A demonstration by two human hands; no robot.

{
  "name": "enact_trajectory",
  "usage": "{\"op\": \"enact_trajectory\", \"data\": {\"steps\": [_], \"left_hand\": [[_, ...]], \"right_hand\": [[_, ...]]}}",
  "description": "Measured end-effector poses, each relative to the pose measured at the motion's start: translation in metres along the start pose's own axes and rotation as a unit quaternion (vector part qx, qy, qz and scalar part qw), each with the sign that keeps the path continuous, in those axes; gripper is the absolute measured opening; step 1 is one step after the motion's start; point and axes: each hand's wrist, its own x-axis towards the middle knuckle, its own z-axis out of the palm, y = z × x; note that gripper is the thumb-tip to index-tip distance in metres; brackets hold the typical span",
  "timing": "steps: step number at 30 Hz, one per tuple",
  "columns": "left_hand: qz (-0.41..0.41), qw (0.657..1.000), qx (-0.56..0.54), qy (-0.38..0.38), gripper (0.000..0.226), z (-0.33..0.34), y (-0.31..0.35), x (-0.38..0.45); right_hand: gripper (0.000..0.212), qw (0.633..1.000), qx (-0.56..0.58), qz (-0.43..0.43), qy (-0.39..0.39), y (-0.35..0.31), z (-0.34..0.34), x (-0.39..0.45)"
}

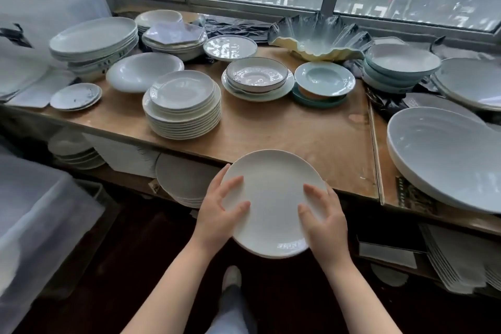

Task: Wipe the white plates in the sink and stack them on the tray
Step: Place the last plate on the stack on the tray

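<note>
Left hand [220, 211] grips left rim of round white plate [273, 203], thumb and fingers curled over smooth glazed face. Plate held in air at near edge of worn wooden table [284, 130], more than one rim visible beneath it. Right hand [324, 221] grips right rim likewise. On table, left to right: tall stack of white plates [184, 106], dark-rimmed shallow bowls [257, 74], pale green dishes [324, 81], large ribbed grey bowl [444, 154].

White plate [273, 203], perhaps several stacked, held tilted.
</note>
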Motion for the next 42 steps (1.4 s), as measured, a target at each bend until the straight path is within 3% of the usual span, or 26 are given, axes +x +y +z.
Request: {"op": "enact_trajectory", "data": {"steps": [16, 42], "left_hand": [[0.028, 0.997, 0.027, -0.069, 0.046, -0.021, -0.016, 0.205], [-0.022, 0.994, 0.052, -0.09, 0.048, 0.015, -0.084, 0.316]], "right_hand": [[0.034, 0.998, -0.009, 0.016, 0.062, -0.012, 0.085, 0.157], [0.038, 0.995, -0.084, 0.044, 0.036, 0.069, 0.129, 0.273]]}}
